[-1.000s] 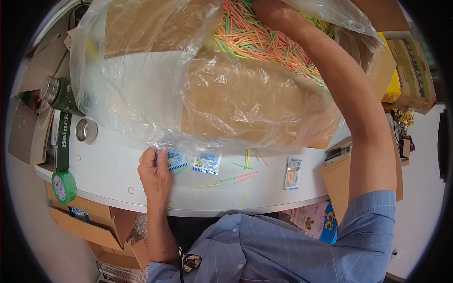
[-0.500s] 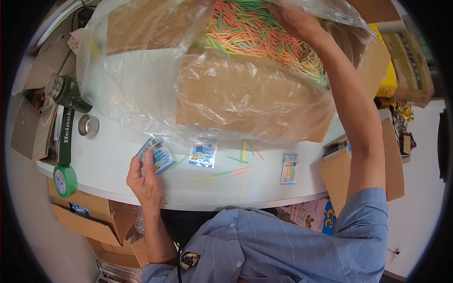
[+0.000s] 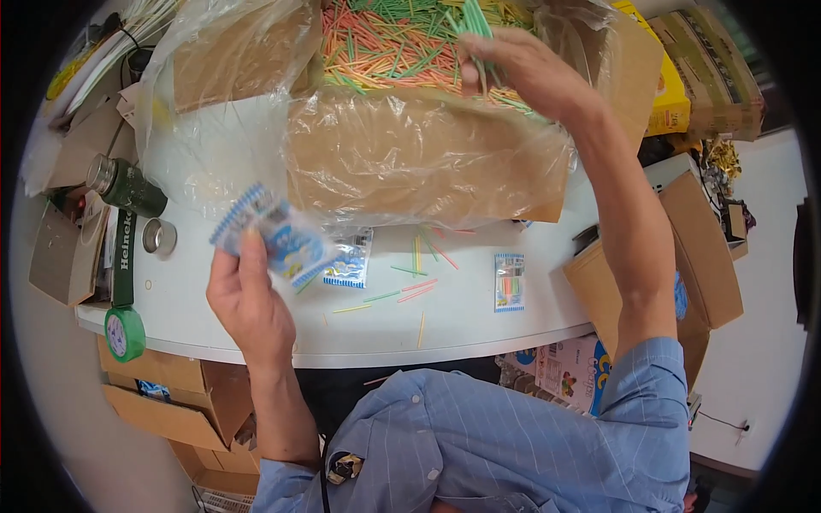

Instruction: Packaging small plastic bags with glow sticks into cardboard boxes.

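Blue and white, a packet is pinched between the thumb and fingers of the left hand, above the table, near a second packet. Loose sticks are strewn to its right. Farther off, green sticks are grasped in the right hand, fingers curled, over the plastic-lined box, where more sticks are heaped.

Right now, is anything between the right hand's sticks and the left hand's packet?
The plastic-draped cardboard flap lies between the sticks in the right hand and the packet in the left hand; both hands look raised, so it may not block them.
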`<state>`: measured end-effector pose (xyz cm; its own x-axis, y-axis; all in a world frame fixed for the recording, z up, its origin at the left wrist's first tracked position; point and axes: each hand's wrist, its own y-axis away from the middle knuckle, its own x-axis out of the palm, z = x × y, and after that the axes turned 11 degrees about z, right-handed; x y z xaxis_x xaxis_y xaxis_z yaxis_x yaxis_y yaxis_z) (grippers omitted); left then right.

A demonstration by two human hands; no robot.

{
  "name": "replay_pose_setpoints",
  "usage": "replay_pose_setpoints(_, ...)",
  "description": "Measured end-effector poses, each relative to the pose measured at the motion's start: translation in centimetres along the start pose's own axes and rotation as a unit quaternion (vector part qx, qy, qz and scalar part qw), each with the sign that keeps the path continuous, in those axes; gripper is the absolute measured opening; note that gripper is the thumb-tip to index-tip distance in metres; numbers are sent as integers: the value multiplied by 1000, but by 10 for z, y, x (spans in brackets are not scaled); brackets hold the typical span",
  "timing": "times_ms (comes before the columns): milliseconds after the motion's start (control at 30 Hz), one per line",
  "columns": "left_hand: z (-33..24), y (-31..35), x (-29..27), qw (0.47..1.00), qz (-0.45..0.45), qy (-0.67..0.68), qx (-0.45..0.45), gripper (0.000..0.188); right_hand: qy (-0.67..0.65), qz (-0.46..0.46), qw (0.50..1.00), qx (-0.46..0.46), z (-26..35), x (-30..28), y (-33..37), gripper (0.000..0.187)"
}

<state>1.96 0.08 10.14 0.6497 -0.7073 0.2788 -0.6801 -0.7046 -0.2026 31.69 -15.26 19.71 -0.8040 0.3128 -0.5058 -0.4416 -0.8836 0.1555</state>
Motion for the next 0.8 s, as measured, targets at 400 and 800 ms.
replay_pose_setpoints(400, 45, 10, 72, 894, 321, 131, -284, 19, -655, 218, 716, 105, -65, 196, 112, 37)
replay_pose_setpoints(800, 72, 33, 54, 942, 176, 132, -255, 21, -560, 0, 818, 133, -117, 206, 131, 24)
